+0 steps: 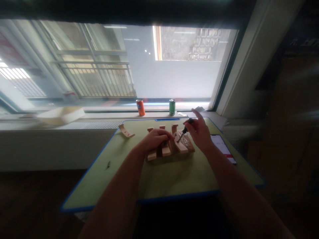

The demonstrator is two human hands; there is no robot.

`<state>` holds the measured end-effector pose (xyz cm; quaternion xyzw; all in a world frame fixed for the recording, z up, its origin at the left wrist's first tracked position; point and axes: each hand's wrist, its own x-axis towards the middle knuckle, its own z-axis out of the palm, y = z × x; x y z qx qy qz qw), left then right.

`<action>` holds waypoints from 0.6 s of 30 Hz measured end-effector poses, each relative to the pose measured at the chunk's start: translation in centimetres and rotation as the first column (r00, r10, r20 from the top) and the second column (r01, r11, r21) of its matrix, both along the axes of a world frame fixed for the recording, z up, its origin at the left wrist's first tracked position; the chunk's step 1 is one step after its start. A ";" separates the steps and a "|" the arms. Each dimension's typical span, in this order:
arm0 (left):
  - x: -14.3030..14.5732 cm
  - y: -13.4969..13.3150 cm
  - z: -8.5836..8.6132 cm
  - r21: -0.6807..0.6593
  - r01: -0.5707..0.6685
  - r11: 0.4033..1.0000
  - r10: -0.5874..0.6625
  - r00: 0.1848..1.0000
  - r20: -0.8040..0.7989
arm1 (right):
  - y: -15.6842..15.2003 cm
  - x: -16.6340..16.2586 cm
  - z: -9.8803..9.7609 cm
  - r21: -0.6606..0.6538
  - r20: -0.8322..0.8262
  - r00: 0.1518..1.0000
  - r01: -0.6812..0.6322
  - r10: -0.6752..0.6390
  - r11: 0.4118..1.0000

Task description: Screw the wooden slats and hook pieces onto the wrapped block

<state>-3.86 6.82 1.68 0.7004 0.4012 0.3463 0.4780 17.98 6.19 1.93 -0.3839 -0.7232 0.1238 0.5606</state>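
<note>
A wooden rack (166,147) with several upright hook-shaped slats lies on the green table (164,182), near its middle. My left hand (157,138) rests closed on top of the slats, pressing the rack down. My right hand (199,131) grips a small screwdriver (183,131) with a dark handle, its tip angled down onto the rightmost slat. One loose hook-shaped wooden piece (126,131) lies apart at the table's far left.
A phone (223,148) with a lit screen lies at the right of the table. An orange can (141,107) and a green can (172,107) stand on the window sill. A small dark screw (108,164) lies at the left of the table.
</note>
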 end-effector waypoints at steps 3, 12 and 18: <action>0.0 -0.1 0.1 -0.052 0.008 0.999 -0.001 0.991 0.134 | -0.2 -0.5 -0.2 -0.032 -0.085 0.996 -0.020 0.017 0.999; -0.1 0.0 -0.2 -0.101 -0.003 0.995 0.027 0.970 0.240 | -1.0 -1.6 -0.1 -0.013 -0.077 0.993 -0.093 0.092 0.996; -0.2 0.0 -0.2 -0.087 0.027 0.996 -0.010 0.981 0.193 | -0.7 -0.9 0.5 0.068 0.014 0.996 0.086 -0.087 0.994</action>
